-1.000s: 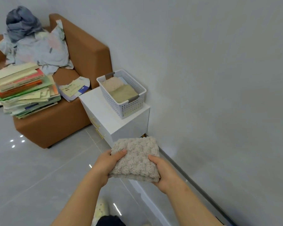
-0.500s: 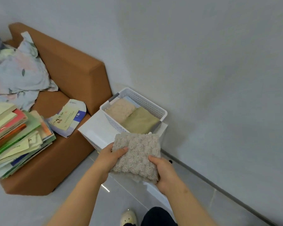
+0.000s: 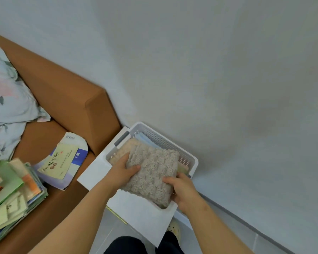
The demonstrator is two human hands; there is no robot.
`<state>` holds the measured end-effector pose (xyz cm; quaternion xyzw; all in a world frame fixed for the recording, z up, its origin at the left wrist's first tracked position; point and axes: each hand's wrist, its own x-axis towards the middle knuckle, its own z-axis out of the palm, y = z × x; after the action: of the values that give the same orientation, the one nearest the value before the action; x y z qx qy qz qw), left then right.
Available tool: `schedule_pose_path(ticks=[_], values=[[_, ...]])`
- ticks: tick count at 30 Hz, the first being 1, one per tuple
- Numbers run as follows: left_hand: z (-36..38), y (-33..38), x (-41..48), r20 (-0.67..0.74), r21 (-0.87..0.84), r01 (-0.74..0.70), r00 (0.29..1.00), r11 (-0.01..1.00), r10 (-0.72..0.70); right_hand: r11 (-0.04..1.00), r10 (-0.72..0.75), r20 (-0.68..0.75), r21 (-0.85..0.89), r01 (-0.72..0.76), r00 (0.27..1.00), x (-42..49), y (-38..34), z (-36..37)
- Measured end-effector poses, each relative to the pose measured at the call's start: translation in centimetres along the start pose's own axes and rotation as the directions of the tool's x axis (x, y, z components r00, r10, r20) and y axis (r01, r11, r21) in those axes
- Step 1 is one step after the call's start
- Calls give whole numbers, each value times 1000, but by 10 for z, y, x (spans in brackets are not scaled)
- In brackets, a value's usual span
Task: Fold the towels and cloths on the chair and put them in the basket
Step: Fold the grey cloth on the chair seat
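While both hands hold it, the folded bobble-textured towel (image 3: 152,176) sits over the near end of the white perforated basket (image 3: 194,160). Whether it already rests on the contents cannot be told. The left hand (image 3: 121,171) grips the towel's left edge and the right hand (image 3: 182,189) its near right corner. On each, the thumb lies on top and the fingers are tucked out of sight beneath.

Surroundings: the basket stands on a white cabinet surface (image 3: 92,173), close against the grey wall (image 3: 228,70). Inside it, a cream towel (image 3: 122,150) and a pale blue cloth (image 3: 147,140) show at the far end. A sliver of olive cloth (image 3: 183,169) shows at the right, beside the towel. The basket's rim encloses the towel on the near and right sides. To the left is a brown armchair (image 3: 72,99) carrying a crumpled floral cloth (image 3: 7,99), a printed booklet (image 3: 62,162) and a slumped stack of books (image 3: 11,195). A slipper (image 3: 173,229) shows on the floor below the cabinet.

Change: half a second earlier the towel was in front of the basket's near wall and the olive cloth lay fully exposed. The towel now covers most of it.

Orientation: the towel's broad face is up. The fold is nearly square, so no long axis is clear. Its hand-held edges run away from the person toward the wall.
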<state>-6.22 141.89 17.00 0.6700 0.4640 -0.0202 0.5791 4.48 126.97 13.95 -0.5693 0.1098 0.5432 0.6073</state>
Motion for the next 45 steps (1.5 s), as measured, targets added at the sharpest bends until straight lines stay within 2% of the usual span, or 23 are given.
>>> schedule_pose_path(ticks=[6,11,18,21,23,26,27,29,31,33,35,36,39,41,45], values=[[-24,8,59,117,257,-54,993,965,24,998,26,-10,49,-25,1000,38,-19,17],[-48,9,101,132,407,-70,991,911,17,999,28,-66,18,-27,997,66,-15,42],[-65,-3,138,132,624,-168,985,763,108,994,98,-254,69,-82,962,100,6,78],[-68,-10,145,202,637,-266,963,724,176,995,103,-334,42,-95,937,107,15,87],[-71,-13,149,235,688,-308,951,657,200,996,93,-361,23,-90,928,111,19,90],[-71,-12,150,249,815,-296,955,497,160,995,88,-383,-17,-102,919,114,19,92],[-70,-12,149,251,859,-290,957,422,149,993,71,-397,-63,-104,915,114,17,93],[-67,-11,144,201,911,-275,946,306,253,969,-39,-467,-235,-81,883,110,10,93],[-62,-9,141,132,911,-263,916,318,380,901,-254,-518,-434,6,816,105,4,93],[-54,-12,139,158,829,-288,943,480,295,842,-385,-449,-529,107,806,103,-1,94],[-44,-19,139,276,698,-294,952,653,134,829,-353,-342,-546,122,871,107,-3,98],[-40,-23,141,319,667,-282,945,689,78,832,-309,-306,-546,100,900,110,-3,100],[-36,-33,143,371,746,-282,928,603,-24,878,-184,-308,-478,15,933,121,3,97],[-35,-38,145,359,786,-286,933,548,-28,897,-124,-306,-442,-26,944,125,8,95],[-34,-44,149,363,790,-269,929,551,-68,913,-75,-276,-406,-46,958,129,10,96]])
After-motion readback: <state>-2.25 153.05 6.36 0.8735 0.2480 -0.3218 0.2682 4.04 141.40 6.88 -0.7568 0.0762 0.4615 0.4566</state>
